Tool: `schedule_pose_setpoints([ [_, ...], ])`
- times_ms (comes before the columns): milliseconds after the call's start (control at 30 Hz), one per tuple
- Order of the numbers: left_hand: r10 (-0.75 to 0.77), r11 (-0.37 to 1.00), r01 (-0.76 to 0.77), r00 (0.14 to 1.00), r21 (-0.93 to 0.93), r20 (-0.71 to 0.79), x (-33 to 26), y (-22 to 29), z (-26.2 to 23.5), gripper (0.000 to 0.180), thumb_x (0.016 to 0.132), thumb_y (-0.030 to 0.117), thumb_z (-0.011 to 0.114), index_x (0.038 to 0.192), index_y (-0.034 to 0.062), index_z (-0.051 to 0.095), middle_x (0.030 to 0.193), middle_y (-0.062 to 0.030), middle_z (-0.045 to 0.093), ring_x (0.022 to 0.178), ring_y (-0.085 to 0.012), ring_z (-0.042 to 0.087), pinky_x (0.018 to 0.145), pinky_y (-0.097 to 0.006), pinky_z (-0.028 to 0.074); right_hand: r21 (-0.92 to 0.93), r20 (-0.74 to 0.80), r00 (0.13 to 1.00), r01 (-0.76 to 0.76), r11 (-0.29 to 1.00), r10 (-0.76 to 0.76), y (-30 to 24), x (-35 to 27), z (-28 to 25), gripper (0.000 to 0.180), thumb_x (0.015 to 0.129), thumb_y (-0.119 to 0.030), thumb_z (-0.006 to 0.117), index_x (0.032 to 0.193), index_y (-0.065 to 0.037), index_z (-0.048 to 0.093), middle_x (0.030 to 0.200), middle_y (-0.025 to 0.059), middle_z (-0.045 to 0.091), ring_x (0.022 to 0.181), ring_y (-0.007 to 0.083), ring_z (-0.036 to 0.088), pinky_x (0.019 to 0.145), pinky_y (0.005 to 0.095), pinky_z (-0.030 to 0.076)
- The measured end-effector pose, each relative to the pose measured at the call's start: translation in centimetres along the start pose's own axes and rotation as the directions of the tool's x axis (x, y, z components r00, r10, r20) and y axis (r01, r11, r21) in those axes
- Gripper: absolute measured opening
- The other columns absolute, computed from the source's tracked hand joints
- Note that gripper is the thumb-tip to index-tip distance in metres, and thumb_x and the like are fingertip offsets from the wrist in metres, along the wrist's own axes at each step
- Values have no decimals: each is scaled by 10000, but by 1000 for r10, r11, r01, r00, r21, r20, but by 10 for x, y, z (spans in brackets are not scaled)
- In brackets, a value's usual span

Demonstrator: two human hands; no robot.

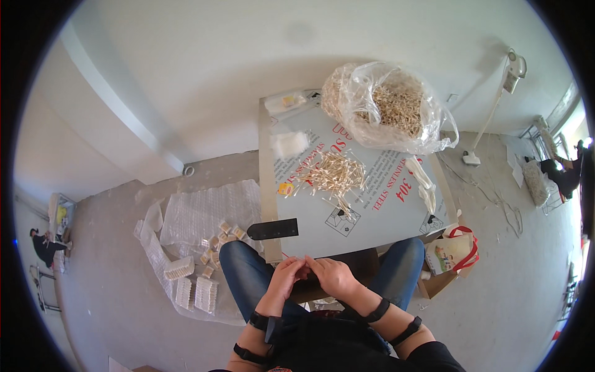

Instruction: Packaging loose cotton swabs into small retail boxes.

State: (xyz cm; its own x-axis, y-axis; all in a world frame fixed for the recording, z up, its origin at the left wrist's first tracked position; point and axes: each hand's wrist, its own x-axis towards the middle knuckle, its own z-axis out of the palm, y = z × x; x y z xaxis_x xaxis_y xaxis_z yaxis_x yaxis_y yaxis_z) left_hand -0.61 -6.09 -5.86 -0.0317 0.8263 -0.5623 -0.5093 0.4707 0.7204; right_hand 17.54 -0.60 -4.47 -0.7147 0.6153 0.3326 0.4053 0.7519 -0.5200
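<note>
My left hand (286, 277) and my right hand (333, 275) meet at the near edge of a grey table (372, 229), fingertips touching. Both curl around something small that I cannot make out. A loose heap of thin pale wooden sticks (331, 173) lies in the middle of the table, well beyond my hands. At the table's far end sits a big clear plastic bag (387, 105) full of the same sticks. My knees in blue jeans show under the table edge.
A clear plastic sheet (198, 217) on the floor to my left holds small bundled packs of sticks (197, 291). A paper bag with red handles (451, 251) stands at my right knee. A white floor lamp (496, 105) is at the far right. People sit at both edges.
</note>
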Motion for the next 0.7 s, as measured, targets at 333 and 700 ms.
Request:
schedule_pose_setpoints([
  [333,252,906,-225,967,359,-32,-1,-7,16,138,976,159,687,935,29,709,839,-12,701,760,-71,608,708,-227,474,379,31,977,-207,902,212,-11,11,-24,418,866,-12,683,1279,-18,616,1009,196,689,917,377,696,778,404,573],
  [700,380,647,-361,916,672,127,-7,0,15,113,930,122,714,939,9,719,815,-40,717,772,-100,643,718,-265,502,312,12,988,-150,938,154,-7,7,-26,284,896,-2,613,1176,-32,579,918,193,700,836,394,697,708,468,560],
])
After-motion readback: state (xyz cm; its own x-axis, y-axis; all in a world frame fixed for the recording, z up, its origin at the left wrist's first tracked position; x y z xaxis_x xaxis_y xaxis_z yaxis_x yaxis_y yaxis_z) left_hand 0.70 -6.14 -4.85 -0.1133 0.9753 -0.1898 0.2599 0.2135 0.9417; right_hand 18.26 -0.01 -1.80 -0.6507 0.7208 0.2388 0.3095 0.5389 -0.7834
